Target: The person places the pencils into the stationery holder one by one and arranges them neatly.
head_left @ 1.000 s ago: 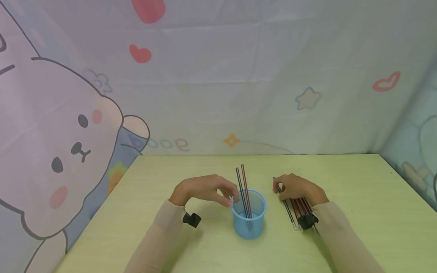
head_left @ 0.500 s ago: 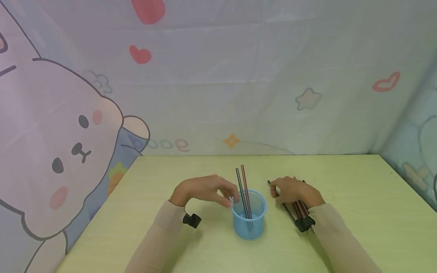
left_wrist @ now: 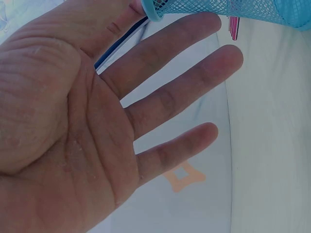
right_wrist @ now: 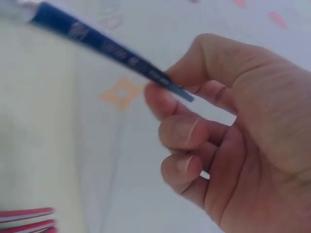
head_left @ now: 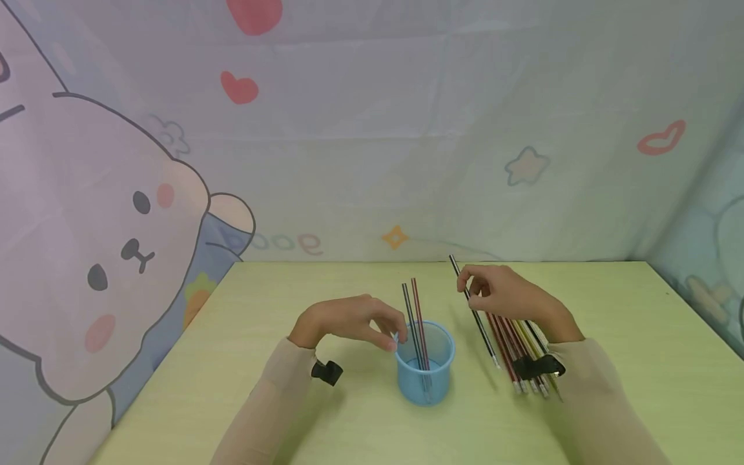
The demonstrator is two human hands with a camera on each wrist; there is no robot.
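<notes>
A light blue mesh pencil cup (head_left: 414,387) stands upright on the table, with a red pencil (head_left: 420,316) and a dark pencil (head_left: 410,313) leaning inside it. My left hand (head_left: 351,321) pinches its rim from the left; in the left wrist view the other fingers (left_wrist: 184,97) stretch out straight below the mesh. To the right of the cup, my right hand (head_left: 507,294) holds a dark pencil (head_left: 484,336) between thumb and index finger, tilted and lifted off the table. The right wrist view shows this pencil (right_wrist: 97,43) as dark blue, its far end blurred.
Several red, yellow and dark pencils (head_left: 511,352) lie side by side under my right wrist, eraser ends toward me. The pale yellow table (head_left: 349,426) ends at a printed cloth backdrop (head_left: 360,161).
My right hand has slid one dark pencil left from the row and raised it, uncovering more of the pencils beneath. My left hand and the cup have stayed in place.
</notes>
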